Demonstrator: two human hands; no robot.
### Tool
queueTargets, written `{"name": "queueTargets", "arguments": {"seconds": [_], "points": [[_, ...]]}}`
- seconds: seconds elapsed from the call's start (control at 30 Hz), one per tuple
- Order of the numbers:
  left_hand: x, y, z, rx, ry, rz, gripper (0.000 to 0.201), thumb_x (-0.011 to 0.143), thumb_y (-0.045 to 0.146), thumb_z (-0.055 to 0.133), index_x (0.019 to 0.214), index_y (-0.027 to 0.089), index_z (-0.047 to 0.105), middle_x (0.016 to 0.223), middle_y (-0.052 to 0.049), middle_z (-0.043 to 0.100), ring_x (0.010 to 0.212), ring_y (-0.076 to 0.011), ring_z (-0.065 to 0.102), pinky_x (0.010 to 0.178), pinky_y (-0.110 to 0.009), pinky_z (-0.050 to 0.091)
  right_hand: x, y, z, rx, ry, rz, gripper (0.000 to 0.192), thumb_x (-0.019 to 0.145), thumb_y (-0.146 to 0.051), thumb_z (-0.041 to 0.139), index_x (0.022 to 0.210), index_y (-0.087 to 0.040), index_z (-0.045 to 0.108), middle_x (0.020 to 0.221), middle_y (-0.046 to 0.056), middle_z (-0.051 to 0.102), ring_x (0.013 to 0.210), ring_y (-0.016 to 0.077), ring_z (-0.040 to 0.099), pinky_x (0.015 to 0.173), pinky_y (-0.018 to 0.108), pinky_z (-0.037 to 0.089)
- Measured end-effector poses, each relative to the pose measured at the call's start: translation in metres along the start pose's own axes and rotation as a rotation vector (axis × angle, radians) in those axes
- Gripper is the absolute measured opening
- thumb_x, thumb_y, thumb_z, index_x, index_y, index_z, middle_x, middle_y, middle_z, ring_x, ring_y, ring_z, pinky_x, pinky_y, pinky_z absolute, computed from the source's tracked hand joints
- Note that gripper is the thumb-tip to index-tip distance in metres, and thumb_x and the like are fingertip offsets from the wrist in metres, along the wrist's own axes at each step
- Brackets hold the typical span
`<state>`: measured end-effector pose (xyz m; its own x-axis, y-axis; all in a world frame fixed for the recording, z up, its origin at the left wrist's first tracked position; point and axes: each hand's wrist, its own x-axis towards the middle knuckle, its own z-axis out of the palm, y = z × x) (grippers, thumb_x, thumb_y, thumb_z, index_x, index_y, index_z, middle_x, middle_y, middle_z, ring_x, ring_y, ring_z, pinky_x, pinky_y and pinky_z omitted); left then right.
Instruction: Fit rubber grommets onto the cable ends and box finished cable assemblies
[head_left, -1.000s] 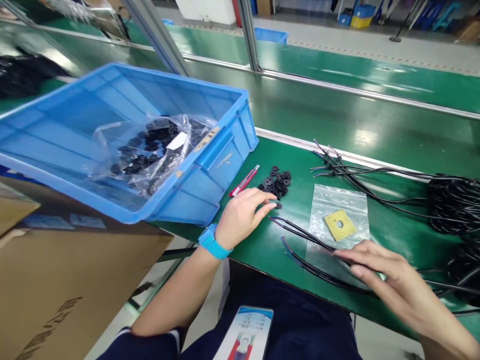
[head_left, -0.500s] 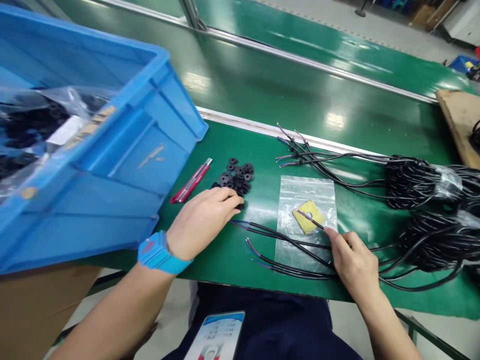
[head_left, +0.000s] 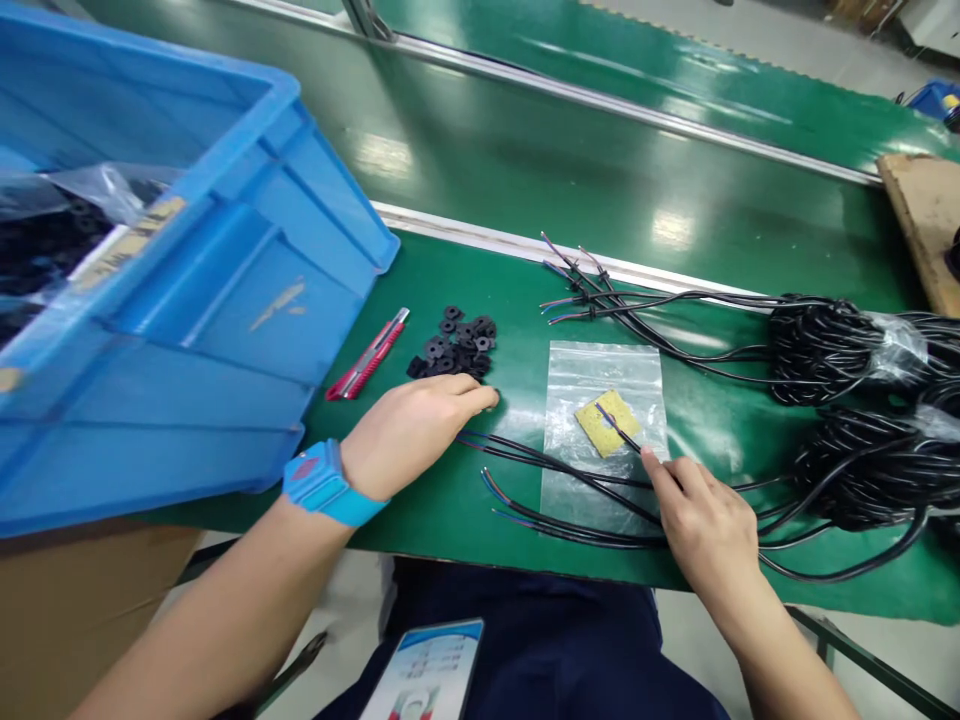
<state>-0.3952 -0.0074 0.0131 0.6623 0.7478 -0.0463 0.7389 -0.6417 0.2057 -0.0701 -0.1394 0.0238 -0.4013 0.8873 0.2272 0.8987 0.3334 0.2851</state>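
Note:
My right hand pinches a black cable near its stripped end. Its thin wires lie over a yellow sponge pad with a hole, on a clear zip bag. At the near edge of a pile of small black grommets is my left hand, fingers pinched together. A dark bit shows at its fingertips, apparently a grommet, mostly hidden. Between the hands, more black cables lie with their coloured wire ends bare. Several cables at the back carry small black pieces near their ends.
A large blue crate holding bagged black parts stands at the left. Beside it lies a red utility knife. Coiled cable bundles fill the right side. A metal rail runs behind, and cardboard sits far right.
My left hand has shifted slightly right relative to the grommet pile, fingertips coming away from its edge. The cable tip has moved slightly over the sponge. The whole view has shifted a little.

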Motion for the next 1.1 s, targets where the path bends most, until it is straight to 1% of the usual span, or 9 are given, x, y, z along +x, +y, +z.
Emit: {"name": "queueTargets", "arguments": {"seconds": [0.1, 0.23, 0.37, 0.47, 0.63, 0.7, 0.8, 0.97, 1.1], "points": [[0.002, 0.002, -0.003, 0.009, -0.044, -0.049, 0.042, 0.095, 0.012, 0.040, 0.121, 0.026, 0.069, 0.098, -0.004, 0.072, 0.088, -0.0196, 0.069, 0.073, -0.027, 0.053, -0.001, -0.003, 0.001, 0.040, 0.055, -0.029, 0.037, 0.096, -0.001, 0.045, 0.121, -0.015, 0.067, 0.080, 0.003, 0.068, 0.069, 0.0150, 0.056, 0.064, 0.031, 0.039], [0.012, 0.002, -0.004, -0.090, -0.069, -0.041, 0.028, 0.097, 0.021, 0.048, 0.110, 0.023, 0.072, 0.105, -0.005, 0.072, 0.090, -0.0209, 0.071, 0.080, -0.031, 0.055, -0.004, -0.003, 0.000, 0.092, 0.092, -0.026, 0.037, 0.096, -0.001, 0.048, 0.124, -0.018, 0.067, 0.081, 0.003, 0.070, 0.070, 0.0149, 0.059, 0.064, 0.031, 0.040], [0.023, 0.002, -0.008, -0.173, -0.095, -0.036, 0.015, 0.092, 0.017, 0.056, 0.092, 0.019, 0.071, 0.106, -0.007, 0.073, 0.092, -0.0224, 0.072, 0.083, -0.033, 0.056, -0.005, -0.002, -0.012, 0.324, 0.262, 0.143, 0.040, 0.092, -0.004, 0.065, 0.128, -0.022, 0.063, 0.094, 0.003, 0.073, 0.080, 0.0146, 0.068, 0.075, 0.028, 0.051], [0.024, 0.009, -0.013, -0.305, -0.046, -0.108, 0.010, 0.089, 0.020, 0.063, 0.094, 0.019, 0.071, 0.096, -0.006, 0.074, 0.086, -0.0228, 0.072, 0.085, -0.036, 0.057, -0.004, -0.004, -0.025, 0.539, 0.353, 0.220, 0.049, 0.089, -0.004, 0.069, 0.133, -0.024, 0.060, 0.105, 0.004, 0.074, 0.092, 0.0167, 0.072, 0.086, 0.028, 0.056], [0.006, 0.051, -0.015, -1.332, 0.257, -0.341, 0.049, 0.077, 0.039, 0.084, 0.117, 0.019, 0.066, 0.106, -0.007, 0.075, 0.092, -0.0189, 0.072, 0.085, -0.030, 0.059, -0.004, -0.012, -0.036, 0.598, 0.393, 0.189, 0.064, 0.085, -0.003, 0.074, 0.142, -0.029, 0.059, 0.103, 0.002, 0.076, 0.082, 0.0153, 0.072, 0.084, 0.029, 0.058], [-0.003, 0.073, -0.010, -1.699, 0.286, -0.418, 0.058, 0.069, 0.042, 0.091, 0.115, 0.020, 0.064, 0.102, -0.005, 0.075, 0.089, -0.0163, 0.072, 0.079, -0.025, 0.059, -0.006, -0.014, -0.036, 0.584, 0.406, 0.181, 0.068, 0.083, -0.004, 0.077, 0.143, -0.029, 0.059, 0.100, 0.002, 0.076, 0.079, 0.0151, 0.071, 0.082, 0.029, 0.057], [-0.012, 0.099, -0.004, -2.003, 0.265, -0.493, 0.061, 0.064, 0.044, 0.095, 0.111, 0.021, 0.065, 0.093, -0.001, 0.074, 0.082, -0.0121, 0.071, 0.071, -0.019, 0.056, -0.008, -0.016, -0.036, 0.536, 0.415, 0.167, 0.071, 0.082, -0.007, 0.079, 0.146, -0.029, 0.057, 0.097, 0.002, 0.077, 0.073, 0.0149, 0.069, 0.077, 0.029, 0.055], [-0.016, 0.114, -0.004, -2.111, 0.290, -0.509, 0.053, 0.064, 0.036, 0.097, 0.107, 0.020, 0.071, 0.089, 0.000, 0.073, 0.081, -0.0090, 0.069, 0.067, -0.014, 0.055, -0.006, -0.019, -0.040, 0.489, 0.461, 0.127, 0.071, 0.080, -0.006, 0.082, 0.144, -0.026, 0.059, 0.089, 0.002, 0.077, 0.067, 0.0129, 0.066, 0.072, 0.028, 0.051], [-0.018, 0.113, -0.004, -1.973, 0.305, -0.453, 0.045, 0.064, 0.031, 0.097, 0.104, 0.021, 0.076, 0.090, -0.001, 0.077, 0.085, -0.0104, 0.072, 0.072, -0.014, 0.058, -0.012, -0.018, -0.043, 0.476, 0.510, 0.119, 0.070, 0.074, -0.001, 0.084, 0.138, -0.023, 0.065, 0.085, 0.002, 0.076, 0.066, 0.0126, 0.064, 0.069, 0.028, 0.050]]}}
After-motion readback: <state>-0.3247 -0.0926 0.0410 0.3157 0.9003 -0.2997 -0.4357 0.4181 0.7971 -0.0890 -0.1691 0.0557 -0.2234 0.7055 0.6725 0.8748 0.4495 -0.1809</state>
